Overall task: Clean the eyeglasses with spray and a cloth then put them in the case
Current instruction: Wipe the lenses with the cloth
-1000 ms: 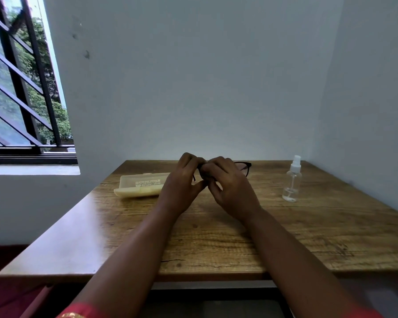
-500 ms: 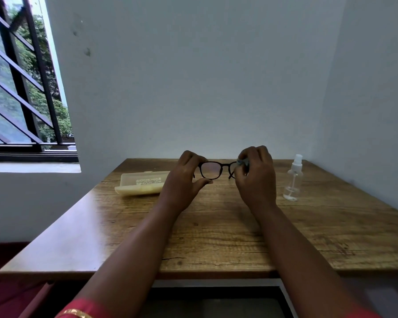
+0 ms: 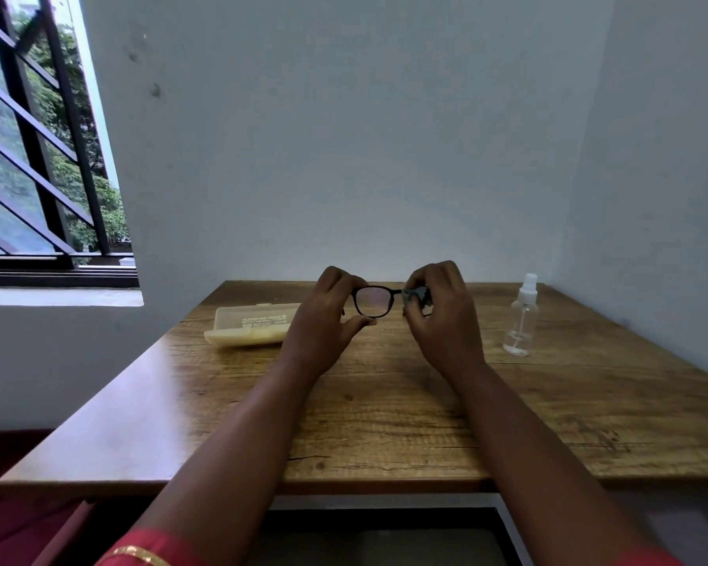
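Black-framed eyeglasses (image 3: 372, 301) are held upright above the far part of the wooden table (image 3: 385, 402). My left hand (image 3: 326, 320) pinches the frame's left end. My right hand (image 3: 442, 316) presses a small grey cloth (image 3: 415, 295) over the right lens, which is mostly hidden by the cloth and my fingers. The left lens shows bare between my hands. A cream glasses case (image 3: 250, 328) lies shut on the table, left of my left hand. A clear spray bottle (image 3: 522, 318) with a white nozzle stands to the right.
The table sits in a corner, with white walls behind and to the right. A barred window (image 3: 37, 157) is at the left. The table's near edge runs below my forearms.
One second ago both hands were bunched together over the left lens. My right hand has since moved right with the cloth to the right lens, and the glasses have risen a little.
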